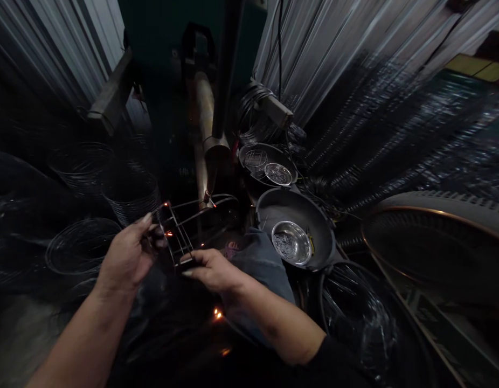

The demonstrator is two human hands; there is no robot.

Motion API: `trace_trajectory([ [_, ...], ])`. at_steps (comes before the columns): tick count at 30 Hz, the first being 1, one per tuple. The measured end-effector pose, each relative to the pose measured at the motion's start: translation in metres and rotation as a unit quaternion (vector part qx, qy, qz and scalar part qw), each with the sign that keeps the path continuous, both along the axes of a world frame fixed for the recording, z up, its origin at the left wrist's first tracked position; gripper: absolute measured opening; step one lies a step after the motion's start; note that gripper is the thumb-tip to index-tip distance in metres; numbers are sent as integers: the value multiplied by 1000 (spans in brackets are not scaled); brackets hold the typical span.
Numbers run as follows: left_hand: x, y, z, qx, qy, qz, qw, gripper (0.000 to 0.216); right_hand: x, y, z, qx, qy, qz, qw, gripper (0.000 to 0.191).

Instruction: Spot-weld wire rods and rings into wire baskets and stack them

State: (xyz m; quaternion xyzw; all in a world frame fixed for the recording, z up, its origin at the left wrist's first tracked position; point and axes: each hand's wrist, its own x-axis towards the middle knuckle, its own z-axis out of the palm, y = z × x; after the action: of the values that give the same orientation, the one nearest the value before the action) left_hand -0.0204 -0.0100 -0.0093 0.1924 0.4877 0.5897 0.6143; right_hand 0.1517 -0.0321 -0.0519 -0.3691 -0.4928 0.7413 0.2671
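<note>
Both hands are clamping a wire frame [188,229] under the welder electrode [208,161] beyond the grip, the left hand [128,256] closing on its left edge and the right hand [215,271] pinching its near corner. Sparks [167,233] are glowing at joints, so welding is probably running midway, with other crossings left to do. Corrugated walls [334,48] are enclosing the shop, wire rings [82,245] are piling up left of the grip and pans [316,215] are carrying steel bowls [292,242] to its right, while darkness is hiding the surface below.

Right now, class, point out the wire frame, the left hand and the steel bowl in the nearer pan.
wire frame [180,233], head view, on one of its middle bars.
left hand [126,256], head view, on the back of the hand.
steel bowl [292,242], head view, on its shiny inner base.
</note>
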Motion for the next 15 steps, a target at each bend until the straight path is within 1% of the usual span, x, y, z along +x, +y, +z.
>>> trace_trajectory([
  [2, -11, -19, -9, -65, 17, -67, 995, 30, 5, -18, 8, -50, 14, 24, 998, 38],
  [3, -19, -31, -16, -85, 35, -93, 991, 39, 8, -23, 14, -81, 37, 36, 995, 42],
  [4, -26, -45, -23, -84, 63, -106, 989, 47, 12, -25, 20, -108, 64, 41, 991, 44],
  [5, -33, -59, -30, -60, 102, -103, 988, 55, 16, -25, 26, -131, 89, 36, 987, 45],
  [6, -40, -73, -38, -16, 149, -123, 981, 65, 20, -22, 31, -151, 111, 23, 982, 44],
  [7, -44, -87, -45, 35, 213, -177, 960, 75, 22, -18, 34, -167, 127, 7, 978, 41],
  [8, -47, -99, -51, 86, 299, -230, 922, 86, 25, -13, 37, -181, 136, -9, 974, 36],
  [9, -48, -110, -57, 130, 394, -273, 868, 94, 26, -7, 38, -191, 140, -23, 971, 31],
  [10, -46, -118, -61, 172, 479, -308, 804, 95, 26, -2, 40, -199, 138, -34, 970, 24],
  [11, -44, -124, -66, 215, 547, -329, 740, 88, 26, 2, 41, -204, 133, -39, 969, 19],
  [12, -40, -127, -69, 253, 595, -337, 684, 77, 26, 5, 42, -205, 126, -35, 970, 16],
  [13, -37, -129, -72, 285, 626, -342, 640, 65, 26, 7, 45, -199, 119, -23, 973, 14],
  [14, -33, -129, -74, 313, 645, -341, 608, 57, 28, 8, 47, -186, 109, -9, 977, 15],
  [15, -30, -128, -75, 334, 657, -332, 589, 54, 31, 8, 49, -166, 97, 3, 981, 18],
])
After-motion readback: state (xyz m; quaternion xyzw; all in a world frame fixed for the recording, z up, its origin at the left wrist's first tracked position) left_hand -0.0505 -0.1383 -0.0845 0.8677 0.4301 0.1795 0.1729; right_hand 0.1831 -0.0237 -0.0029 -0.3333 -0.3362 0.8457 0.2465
